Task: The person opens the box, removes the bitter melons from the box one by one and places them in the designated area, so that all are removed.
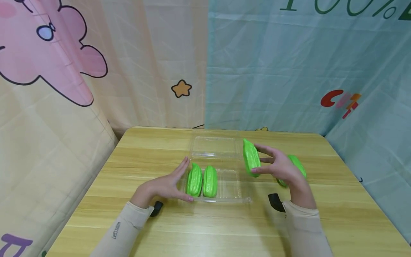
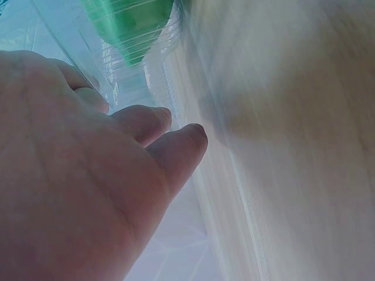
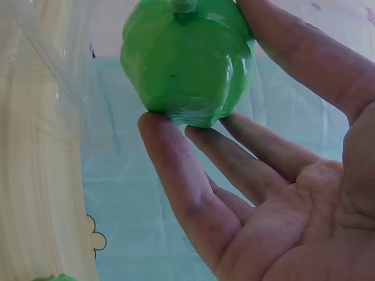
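My right hand (image 1: 282,166) pinches a glossy green bitter melon (image 1: 251,157) between thumb and fingertips, holding it up at the right of a clear plastic clamshell box (image 1: 224,200). In the right wrist view, its lobed stem end (image 3: 184,64) faces the camera. Two bitter melons lie side by side in the left half of the box, one at the left wall (image 1: 194,181) and another beside it (image 1: 210,182). My left hand (image 1: 162,185) is spread along the box's left side, thumb by the near corner and fingers by the far one, holding nothing.
The box's transparent lid (image 1: 216,145) lies folded back behind it. More green bitter melon (image 1: 297,165) shows on the wooden table (image 1: 205,228), partly hidden by my right hand. Black wrist-worn pieces (image 1: 276,202) jut from the sleeves. Printed curtains (image 1: 154,64) hang behind the table.
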Demonstrator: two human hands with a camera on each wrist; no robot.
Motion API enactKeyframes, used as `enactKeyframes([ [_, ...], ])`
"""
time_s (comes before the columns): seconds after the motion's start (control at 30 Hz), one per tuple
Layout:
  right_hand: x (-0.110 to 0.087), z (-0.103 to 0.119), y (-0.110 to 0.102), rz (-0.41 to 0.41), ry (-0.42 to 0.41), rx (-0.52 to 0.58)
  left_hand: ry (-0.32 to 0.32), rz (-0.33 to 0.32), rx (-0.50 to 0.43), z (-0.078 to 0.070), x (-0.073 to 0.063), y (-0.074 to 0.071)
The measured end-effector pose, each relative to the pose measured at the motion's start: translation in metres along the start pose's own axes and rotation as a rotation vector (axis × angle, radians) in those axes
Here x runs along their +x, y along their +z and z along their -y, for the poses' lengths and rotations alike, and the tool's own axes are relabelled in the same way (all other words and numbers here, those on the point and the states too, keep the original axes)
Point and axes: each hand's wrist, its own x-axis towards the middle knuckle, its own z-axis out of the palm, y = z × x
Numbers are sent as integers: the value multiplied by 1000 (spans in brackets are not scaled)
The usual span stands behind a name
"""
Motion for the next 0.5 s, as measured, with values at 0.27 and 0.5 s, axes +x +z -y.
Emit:
enactKeyframes([
  [0.27,-5,-6,-14,-24,59,-67,-5,0,-1,0,0,0],
  [0.5,-5,-14,-24,-25,94,-96,-2,-1,-5,-1,1,0],
])
